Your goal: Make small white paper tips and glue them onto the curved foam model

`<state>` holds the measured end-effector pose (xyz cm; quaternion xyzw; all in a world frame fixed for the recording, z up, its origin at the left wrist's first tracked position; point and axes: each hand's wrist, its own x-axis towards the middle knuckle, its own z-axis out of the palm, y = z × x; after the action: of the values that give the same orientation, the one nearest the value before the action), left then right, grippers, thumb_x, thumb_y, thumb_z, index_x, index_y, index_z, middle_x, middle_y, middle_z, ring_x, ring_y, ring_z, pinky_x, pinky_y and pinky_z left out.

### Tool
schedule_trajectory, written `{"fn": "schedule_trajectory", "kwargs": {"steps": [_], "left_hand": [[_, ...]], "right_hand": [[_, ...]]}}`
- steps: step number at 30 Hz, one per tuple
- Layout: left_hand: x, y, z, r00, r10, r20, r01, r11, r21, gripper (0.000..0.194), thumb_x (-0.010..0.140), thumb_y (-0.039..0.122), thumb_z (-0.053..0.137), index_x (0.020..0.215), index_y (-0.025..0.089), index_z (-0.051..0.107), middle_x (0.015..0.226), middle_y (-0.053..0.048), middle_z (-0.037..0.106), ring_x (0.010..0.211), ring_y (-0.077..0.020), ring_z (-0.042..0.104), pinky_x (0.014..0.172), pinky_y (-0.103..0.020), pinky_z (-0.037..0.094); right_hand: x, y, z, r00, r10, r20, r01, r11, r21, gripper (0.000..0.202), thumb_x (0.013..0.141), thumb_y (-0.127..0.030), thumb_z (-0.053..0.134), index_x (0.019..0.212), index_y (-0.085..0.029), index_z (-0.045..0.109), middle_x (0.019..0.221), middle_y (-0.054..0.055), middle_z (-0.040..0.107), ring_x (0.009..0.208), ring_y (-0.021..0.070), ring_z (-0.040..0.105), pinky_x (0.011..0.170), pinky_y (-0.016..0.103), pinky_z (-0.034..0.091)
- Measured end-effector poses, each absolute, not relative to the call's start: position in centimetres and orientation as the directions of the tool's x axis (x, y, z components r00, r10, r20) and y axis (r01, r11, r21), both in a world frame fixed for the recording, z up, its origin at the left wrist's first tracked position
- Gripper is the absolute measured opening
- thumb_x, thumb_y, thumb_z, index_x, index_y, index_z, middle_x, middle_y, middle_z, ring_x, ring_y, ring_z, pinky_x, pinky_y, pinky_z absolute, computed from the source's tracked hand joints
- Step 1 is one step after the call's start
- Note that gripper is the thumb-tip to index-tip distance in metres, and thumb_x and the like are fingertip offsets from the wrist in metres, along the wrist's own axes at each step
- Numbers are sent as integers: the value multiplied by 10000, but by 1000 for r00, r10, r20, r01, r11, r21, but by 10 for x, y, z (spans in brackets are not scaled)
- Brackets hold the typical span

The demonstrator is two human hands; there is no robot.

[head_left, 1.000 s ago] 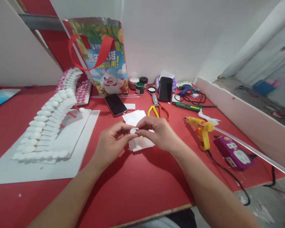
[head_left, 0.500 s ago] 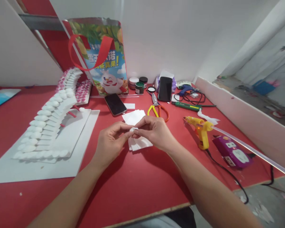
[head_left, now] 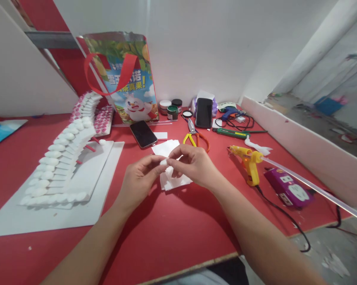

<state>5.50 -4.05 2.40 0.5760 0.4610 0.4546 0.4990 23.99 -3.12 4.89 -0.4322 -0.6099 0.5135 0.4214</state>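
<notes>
Between my fingertips is a small folded piece of white paper (head_left: 163,162), partly hidden by the fingers. My left hand (head_left: 139,176) is closed in a pinch on its left side. From the right, my right hand (head_left: 195,164) pinches the same piece with thumb and forefinger. Several thin white paper sheets (head_left: 167,147) lie on the red table just beneath and behind the hands. To the left, a curved white model (head_left: 63,156) edged with rows of white oval tips stands on a white board (head_left: 107,190).
A yellow glue gun (head_left: 249,160) with a long clear stick lies right, beside a purple power strip (head_left: 291,188). Behind the hands are pliers (head_left: 191,126), a phone (head_left: 143,133), small jars (head_left: 172,113), a green-handled tool (head_left: 233,133) and a printed bag (head_left: 133,87).
My fingers have shifted slightly on the small white paper piece, the right fingers curling beneath it. The whole view has tilted a little upward; other things stay put.
</notes>
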Motion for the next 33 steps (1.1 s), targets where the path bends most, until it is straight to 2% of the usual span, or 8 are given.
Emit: {"fn": "schedule_trajectory", "kwargs": {"steps": [6,13,19,21,24,27,30,33], "left_hand": [[57,-38,13,213,976,-55,-162,91,983,234,824,384,811,982,214,787,850,-32,732,817,-182,662,791,-309,520],[59,-38,17,190,976,-105,-228,148,962,245,762,372,857,920,197,791,780,-26,709,758,-160,636,745,-287,515],[61,-38,15,184,975,-121,-218,161,963,311,718,402,888,909,177,790,773,-28,714,748,-150,643,734,-269,520],[62,-38,13,154,978,-137,-239,172,956,353,678,412,913,903,172,786,794,-30,724,735,-140,643,706,-255,520],[64,-39,12,103,980,-169,-279,191,941,409,614,420,948,886,168,773,803,-28,729,709,-128,642,654,-237,517],[66,-40,13,68,985,-157,-305,170,937,420,605,416,956,890,178,760,795,-16,731,706,-134,662,666,-255,544],[65,-39,16,53,991,-126,-370,136,919,413,582,401,972,866,193,756,854,-16,759,762,-148,699,769,-304,587],[64,-39,19,75,990,-118,-433,139,890,399,576,380,981,853,197,759,903,-28,782,834,-169,728,867,-351,597]], "right_hand": [[239,-31,44,-271,950,154,148,200,-969,71,852,-231,661,818,-181,623,686,-12,679,588,120,668,582,242,516],[239,-32,41,-279,938,207,285,286,-915,99,850,-258,675,879,-184,616,725,-4,666,619,125,630,582,247,462],[239,-33,49,-275,944,181,414,286,-864,74,890,-138,586,834,-186,595,707,-19,647,620,110,614,614,233,421],[238,-38,66,-243,955,168,574,281,-769,98,930,-153,575,841,-180,603,769,18,678,646,127,606,621,252,392],[239,-59,98,-266,954,137,816,299,-495,141,983,-231,573,876,-160,629,831,99,694,682,186,598,598,302,321],[249,-96,110,-303,950,70,910,310,-274,224,1009,-295,547,850,-172,645,757,105,671,597,190,561,545,329,248],[278,-137,88,-244,960,134,941,268,-206,240,998,-281,539,789,-196,621,710,75,649,563,184,552,539,325,295],[324,-160,51,24,926,376,981,50,-185,268,1022,-330,480,823,-199,603,807,107,667,702,226,622,655,329,436]]}}
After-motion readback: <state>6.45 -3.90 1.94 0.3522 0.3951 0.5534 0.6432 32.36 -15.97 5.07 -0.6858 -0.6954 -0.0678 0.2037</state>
